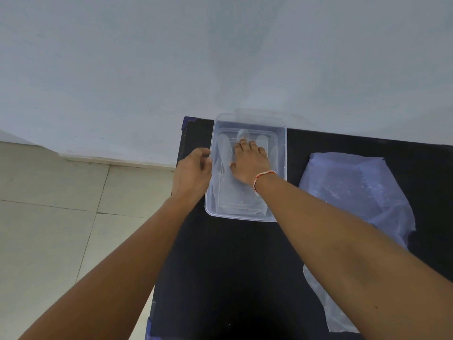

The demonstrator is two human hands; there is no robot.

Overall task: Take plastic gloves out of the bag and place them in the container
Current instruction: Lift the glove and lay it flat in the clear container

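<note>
A clear plastic container (282, 143) stands on the black table near its far left corner. Thin transparent plastic gloves (224, 149) lie flat inside it, their fingers pointing away from me. My right hand (250, 163) rests palm down on the gloves inside the container, fingers spread, with a red and white thread at the wrist. My left hand (193, 170) grips the container's left rim. The translucent bluish plastic bag (350, 187) lies flat on the table to the right of the container, partly behind my right forearm.
The black table (232, 266) has its left edge just beside my left hand, with a beige tiled floor (61, 204) below. A pale wall (171, 57) rises right behind the container. A clear lid (294, 117) shows behind the container's far rim.
</note>
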